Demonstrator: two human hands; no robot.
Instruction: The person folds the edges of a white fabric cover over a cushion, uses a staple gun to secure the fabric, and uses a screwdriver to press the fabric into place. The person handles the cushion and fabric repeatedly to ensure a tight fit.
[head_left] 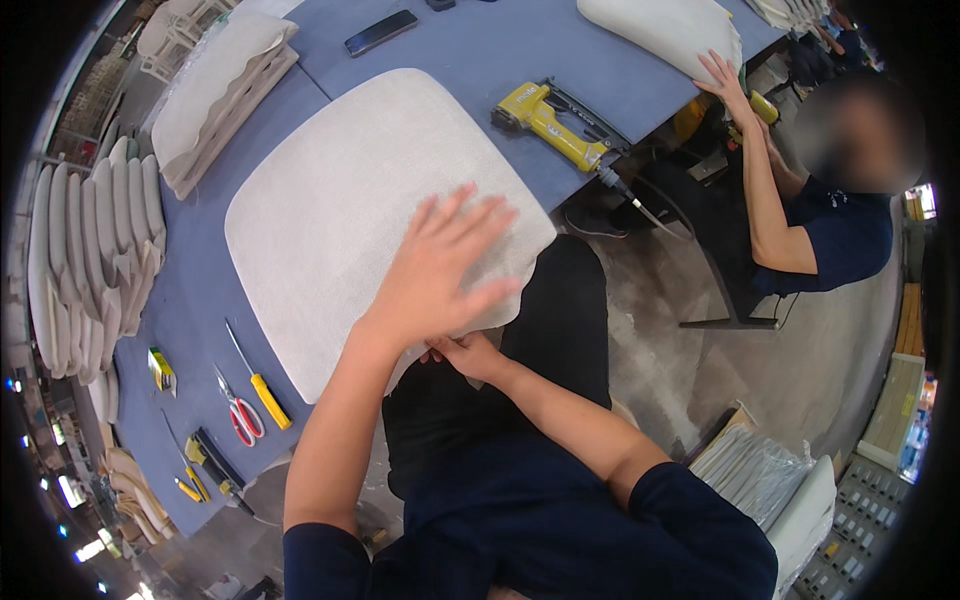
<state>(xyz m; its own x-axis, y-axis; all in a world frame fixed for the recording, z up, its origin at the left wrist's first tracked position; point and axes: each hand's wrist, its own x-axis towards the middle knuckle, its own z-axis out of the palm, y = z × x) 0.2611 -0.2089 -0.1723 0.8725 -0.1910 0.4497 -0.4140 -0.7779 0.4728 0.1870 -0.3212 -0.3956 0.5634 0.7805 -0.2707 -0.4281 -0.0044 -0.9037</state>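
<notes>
A pale grey upholstered seat cushion (330, 200) lies across the near edge of the blue table, its near corner above my lap. My left hand (440, 265) is spread flat over the cushion's right half, fingers apart and slightly blurred. Whether its palm presses the fabric cannot be made out. At the cushion's near edge my right hand (467, 357) is closed on the hanging fabric edge, with some of its fingers hidden underneath. A yellow staple gun (550, 125) with an air hose rests to the right of the cushion.
On the left of the blue table (200, 290) lie a yellow-handled screwdriver (262, 385), red-handled pliers (242, 415) and a second staple gun (215, 465). Stacked covered cushions (95, 250) stand beyond. A phone (381, 33) lies at the back. A co-worker (800, 220) handles another cushion (665, 30) at right.
</notes>
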